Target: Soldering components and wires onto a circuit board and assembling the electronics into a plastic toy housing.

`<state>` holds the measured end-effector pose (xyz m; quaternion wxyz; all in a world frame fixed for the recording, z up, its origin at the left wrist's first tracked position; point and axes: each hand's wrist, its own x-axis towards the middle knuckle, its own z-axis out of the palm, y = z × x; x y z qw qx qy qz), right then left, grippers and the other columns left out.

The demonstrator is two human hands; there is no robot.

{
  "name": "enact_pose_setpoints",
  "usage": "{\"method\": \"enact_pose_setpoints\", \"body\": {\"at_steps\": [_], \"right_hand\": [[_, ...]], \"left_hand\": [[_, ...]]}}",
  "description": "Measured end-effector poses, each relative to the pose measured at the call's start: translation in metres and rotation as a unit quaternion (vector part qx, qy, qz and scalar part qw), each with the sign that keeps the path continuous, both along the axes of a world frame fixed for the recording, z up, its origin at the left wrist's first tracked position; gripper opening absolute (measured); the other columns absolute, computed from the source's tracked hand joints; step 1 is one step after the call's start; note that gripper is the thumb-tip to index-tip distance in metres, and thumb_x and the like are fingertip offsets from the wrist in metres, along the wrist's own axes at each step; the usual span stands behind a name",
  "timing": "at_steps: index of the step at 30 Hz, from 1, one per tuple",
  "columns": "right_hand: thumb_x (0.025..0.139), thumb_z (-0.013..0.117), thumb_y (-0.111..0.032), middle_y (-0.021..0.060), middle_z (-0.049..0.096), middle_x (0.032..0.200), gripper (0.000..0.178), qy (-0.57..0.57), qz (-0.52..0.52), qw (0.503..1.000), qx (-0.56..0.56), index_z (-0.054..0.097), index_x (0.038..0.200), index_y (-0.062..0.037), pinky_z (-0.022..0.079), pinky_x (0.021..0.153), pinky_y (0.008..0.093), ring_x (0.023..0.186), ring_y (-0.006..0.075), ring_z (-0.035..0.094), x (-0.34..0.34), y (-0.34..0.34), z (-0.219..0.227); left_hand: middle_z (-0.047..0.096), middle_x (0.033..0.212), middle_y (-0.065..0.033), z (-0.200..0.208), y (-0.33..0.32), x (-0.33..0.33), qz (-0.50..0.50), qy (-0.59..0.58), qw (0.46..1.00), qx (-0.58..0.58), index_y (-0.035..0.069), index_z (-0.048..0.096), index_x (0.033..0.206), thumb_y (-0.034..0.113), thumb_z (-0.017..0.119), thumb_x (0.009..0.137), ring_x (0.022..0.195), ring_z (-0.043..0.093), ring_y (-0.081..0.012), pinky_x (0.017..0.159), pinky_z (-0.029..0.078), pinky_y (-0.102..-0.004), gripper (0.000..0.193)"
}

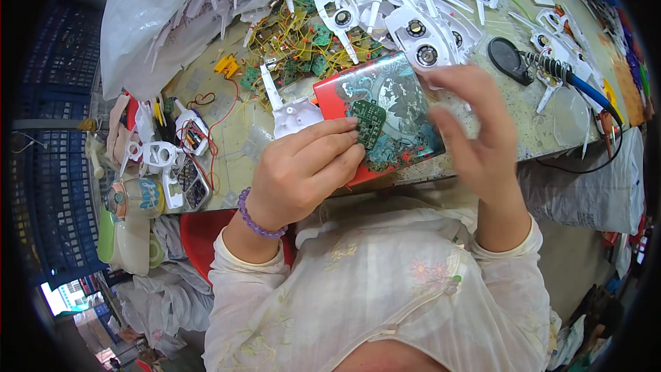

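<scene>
Between the fingertips of my left hand (303, 169) is a small green circuit board (369, 124), tilted above a red box with a dark patterned cover (413, 120). My right hand (478, 127) is slightly blurred at the box's right edge. Its thumb and fingers are apart, with nothing visible between them. Just beyond its fingers lie white plastic housings (399, 26) with round black-and-silver parts set in them. A single white housing with a long handle (296, 116) rests left of the box, partly hidden by my left hand.
Green boards with yellow wires (296, 45) are heaped behind the box. At the right, a soldering iron with a blue handle (593, 93) sits in a coiled holder (544, 65). A plastic bag (141, 24) bulges at the back left. A glass jar (138, 196) stands at the left table edge.
</scene>
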<state>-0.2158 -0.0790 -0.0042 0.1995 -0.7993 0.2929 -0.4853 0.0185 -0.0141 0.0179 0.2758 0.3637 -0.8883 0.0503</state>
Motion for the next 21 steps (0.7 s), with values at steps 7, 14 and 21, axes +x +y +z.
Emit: {"method": "enact_pose_setpoints", "body": {"at_steps": [7,14,21], "right_hand": [[0.088,0.059,-0.001,0.0065,0.058,0.084,0.018,-0.477,-0.214,0.841,0.141,0.051,0.105,0.0002,0.043,0.062,0.0226,0.069,0.0105,0.052,-0.084,-0.004,-0.028],[0.083,0.072,-0.008,-0.0031,0.051,0.071,0.040,-0.327,-0.325,0.883,0.083,0.051,0.116,0.0015,0.032,0.059,0.0168,0.065,0.0028,0.043,-0.134,-0.044,-0.027],[0.090,0.063,-0.021,0.0038,0.066,0.087,0.024,-0.159,-0.485,0.856,0.079,0.068,0.104,-0.0017,0.045,0.065,0.0225,0.072,0.0081,0.057,-0.187,-0.046,-0.005]], "left_hand": [[0.064,0.088,-0.0109,-0.002,0.002,0.000,0.003,0.001,1.000,0.001,0.000,0.064,0.084,0.006,0.064,0.067,0.090,0.066,-0.0269,0.067,0.057,-0.0311,0.019],[0.064,0.087,-0.0103,0.004,0.004,-0.006,0.019,0.001,1.000,0.013,0.000,0.066,0.087,0.004,0.070,0.064,0.089,0.066,-0.0277,0.069,0.057,-0.0326,0.024],[0.064,0.088,-0.0109,0.001,0.004,-0.003,0.011,0.006,1.000,0.010,-0.001,0.065,0.086,0.005,0.068,0.068,0.089,0.067,-0.0272,0.067,0.057,-0.0315,0.020]]}}
